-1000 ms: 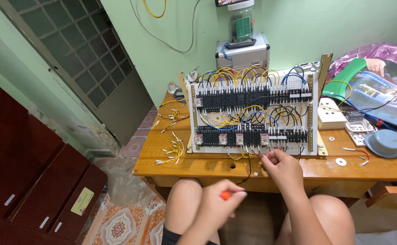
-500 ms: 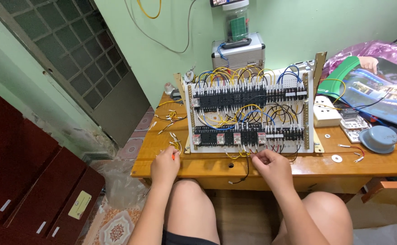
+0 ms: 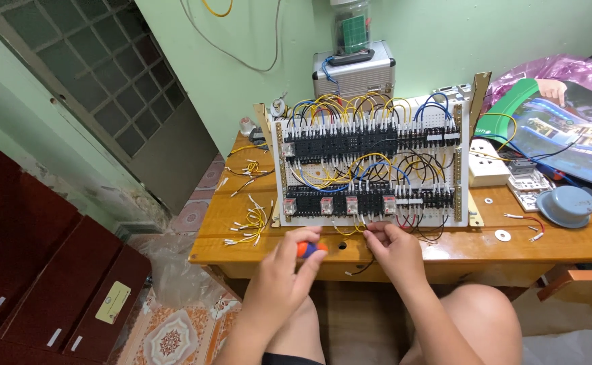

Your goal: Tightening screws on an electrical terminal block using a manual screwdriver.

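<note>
Since half a second ago, left hand (image 3: 283,270) has come off the worktop's (image 3: 444,251) front edge and risen toward the centre; it now grips a screwdriver (image 3: 309,249) with an orange and blue handle, fingers curled round it, tip aimed right toward the other hand. Right hand (image 3: 392,249) sits much where it was, at the lower edge of the wiring panel (image 3: 370,162), thumb and forefinger pinching a thin yellow wire (image 3: 351,231) that hangs from the bottom row of terminals. Both forearms rise from the lap, wrists slightly bent, hands just apart from each other.

Panel stands upright just beyond the fingertips, close to the worktop's near edge, leaving only a narrow strip of bare wood for the hands. Left of the left hand, loose cut wires (image 3: 250,224) lie scattered near the worktop's corner. Well right of the right hand lie a washer (image 3: 502,235), a red and white wire piece (image 3: 527,220) and a grey round cover (image 3: 565,205).
</note>
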